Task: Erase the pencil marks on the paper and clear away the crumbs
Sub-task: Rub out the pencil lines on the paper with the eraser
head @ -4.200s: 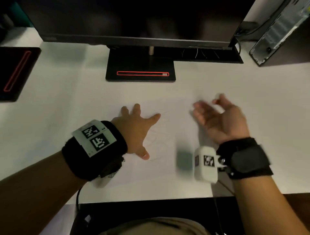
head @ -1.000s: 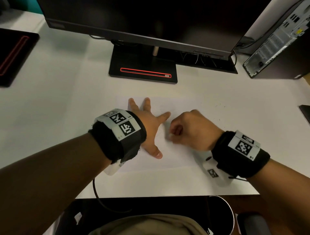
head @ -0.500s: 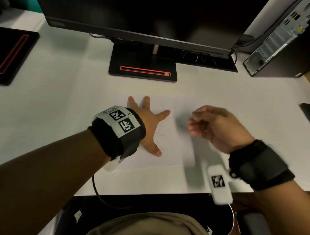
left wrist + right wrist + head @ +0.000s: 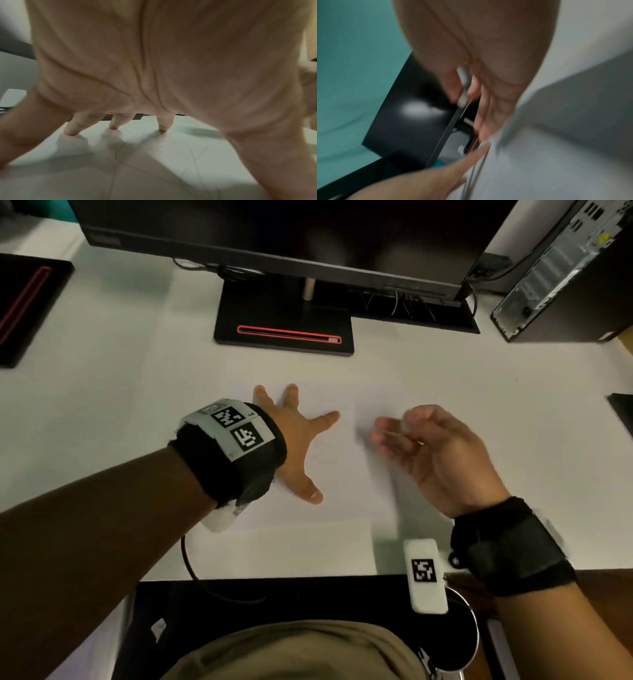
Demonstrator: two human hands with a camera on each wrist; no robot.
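Note:
A white sheet of paper (image 4: 325,494) lies on the white desk with faint pencil marks (image 4: 322,455), clearer in the left wrist view as pencil marks (image 4: 190,155). My left hand (image 4: 298,440) lies flat on the paper, its spread fingertips (image 4: 113,125) pressing down. My right hand (image 4: 428,453) is blurred over the paper's right edge, turned on its side with the outer fingers extended. In the right wrist view the right hand (image 4: 488,67) pinches a small white eraser (image 4: 462,83) between thumb and finger. No crumbs can be made out.
A monitor on a black stand base (image 4: 284,335) stands behind the paper. A computer tower (image 4: 565,268) is at the back right and a black pad (image 4: 24,302) at the far left. The desk's front edge (image 4: 274,577) is close, with a round metal rim (image 4: 474,628) below it.
My right hand, a fist rubbing the paper beside my left hand a second ago, has swung right and turned on its side with fingers extended. The left hand has stayed put.

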